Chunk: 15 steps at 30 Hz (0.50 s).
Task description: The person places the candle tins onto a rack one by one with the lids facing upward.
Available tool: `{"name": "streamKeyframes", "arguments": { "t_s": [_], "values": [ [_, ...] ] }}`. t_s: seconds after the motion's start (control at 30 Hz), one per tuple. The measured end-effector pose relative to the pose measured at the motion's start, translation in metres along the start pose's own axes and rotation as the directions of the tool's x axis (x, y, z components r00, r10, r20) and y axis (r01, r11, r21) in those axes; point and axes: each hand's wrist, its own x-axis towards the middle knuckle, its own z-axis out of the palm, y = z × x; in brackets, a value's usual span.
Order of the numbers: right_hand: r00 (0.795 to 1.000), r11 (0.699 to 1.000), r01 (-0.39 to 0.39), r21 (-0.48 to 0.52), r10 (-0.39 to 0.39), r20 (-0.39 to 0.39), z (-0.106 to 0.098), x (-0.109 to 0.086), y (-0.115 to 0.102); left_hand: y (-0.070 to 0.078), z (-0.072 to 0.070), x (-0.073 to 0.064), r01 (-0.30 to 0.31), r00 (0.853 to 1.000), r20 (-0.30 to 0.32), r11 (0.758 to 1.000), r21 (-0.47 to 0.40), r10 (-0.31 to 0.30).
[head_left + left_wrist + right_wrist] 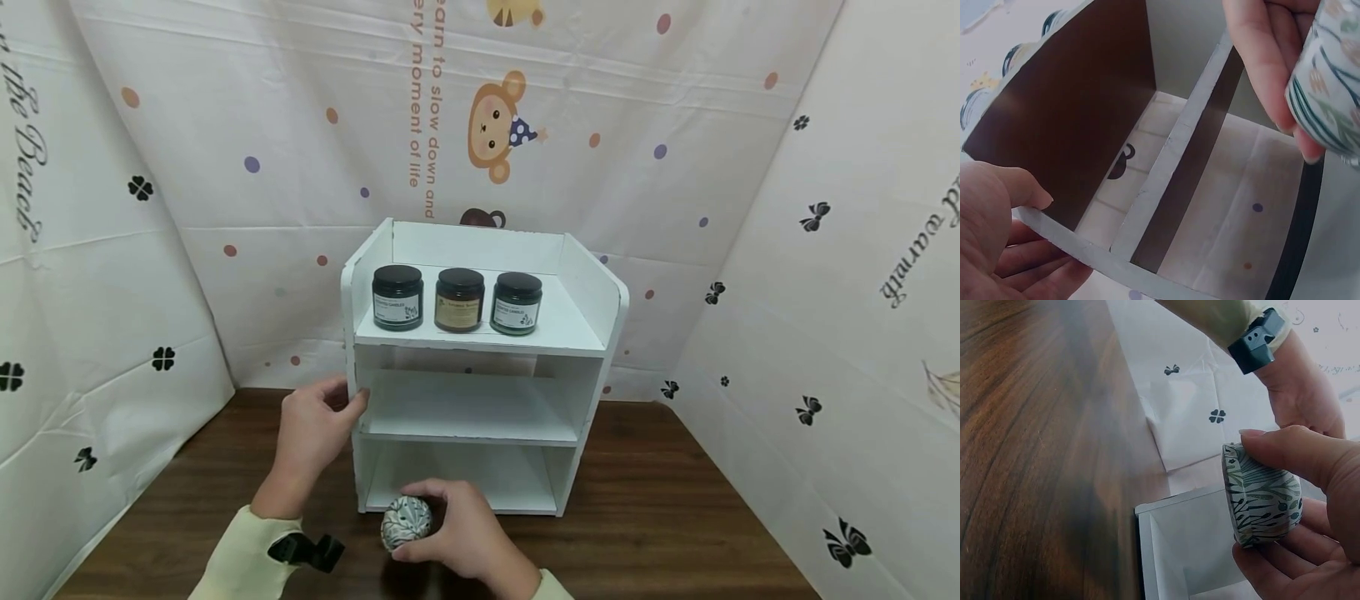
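Observation:
A white three-level shelf point(465, 408) stands on the table. My left hand point(311, 429) grips its left side panel, thumb inside the front edge and fingers round the outer face, as the left wrist view shows. My right hand point(468, 532) holds a small round tin point(406, 523) with a green leaf pattern, in front of the bottom level. In the right wrist view, the thumb lies along the top of the tin point(1263, 497) and the fingers support it from below. On the top level stand three dark-lidded candle jars point(459, 300) in a row.
The dark wooden table point(660, 500) runs beneath the shelf. Printed white cloth point(300, 167) hangs behind and on both sides. A black wrist camera point(306, 550) is strapped to my left wrist. The middle and bottom levels have raised white side walls.

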Motion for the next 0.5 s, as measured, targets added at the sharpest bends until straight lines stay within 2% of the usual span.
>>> {"name": "streamKeyframes", "arguments": {
  "t_s": [0.37, 0.5],
  "values": [
    [1.000, 1.000, 0.004, 0.019, -0.004, -0.015, -0.008, -0.006, 0.000, -0.001, -0.001, 0.002, 0.014, 1.000, 0.026, 1.000, 0.002, -0.014],
    [0.999, 1.000, 0.015, -0.001, -0.015, -0.029, -0.011, -0.008, 0.000, 0.000, 0.000, 0.001, 0.015, 1.000, 0.025, 1.000, 0.004, -0.015]
  ]
}}
